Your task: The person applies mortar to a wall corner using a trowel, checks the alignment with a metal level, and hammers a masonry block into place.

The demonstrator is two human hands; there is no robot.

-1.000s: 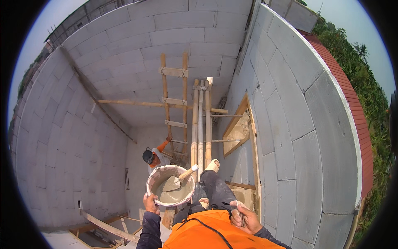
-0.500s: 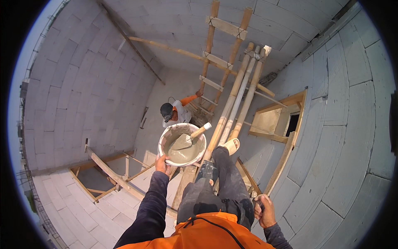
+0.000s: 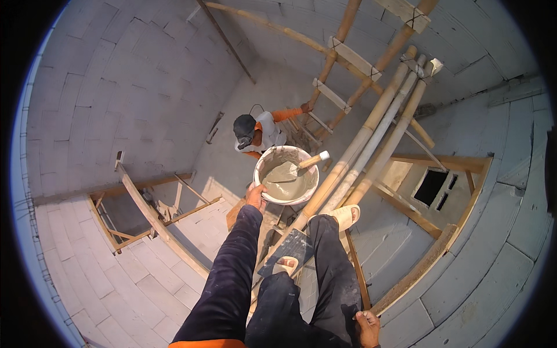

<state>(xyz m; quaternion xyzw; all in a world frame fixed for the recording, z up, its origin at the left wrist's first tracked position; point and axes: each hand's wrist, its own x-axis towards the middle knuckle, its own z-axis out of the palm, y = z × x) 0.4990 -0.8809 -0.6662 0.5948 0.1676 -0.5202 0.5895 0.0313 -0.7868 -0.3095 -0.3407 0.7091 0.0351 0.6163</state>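
My left hand [image 3: 256,197] grips the near-left rim of a pale round bucket [image 3: 257,178], held out in front of me. Wet grey mortar [image 3: 290,190] fills its lower part. A trowel [image 3: 282,172] lies in it, blade in the mortar and wooden handle [image 3: 313,160] over the right rim. My right hand [image 3: 368,329] is low by my right trouser leg, near the end of a timber frame. Its fingers are curled; what they grip, if anything, is hidden.
Below, a person in a dark cap [image 3: 245,126] reaches one arm to a bamboo ladder [image 3: 332,95]. Bundled poles [image 3: 371,136] slope up rightward. My sandalled feet rest on poles and a dark board [image 3: 297,248]. Framed wall openings [image 3: 458,168] and block walls [image 3: 87,116] surround the drop.
My view has shifted, and the bucket now appears higher and farther right, nearer the person below. My right hand appears lower, beside my trouser leg. Both sandals now show.
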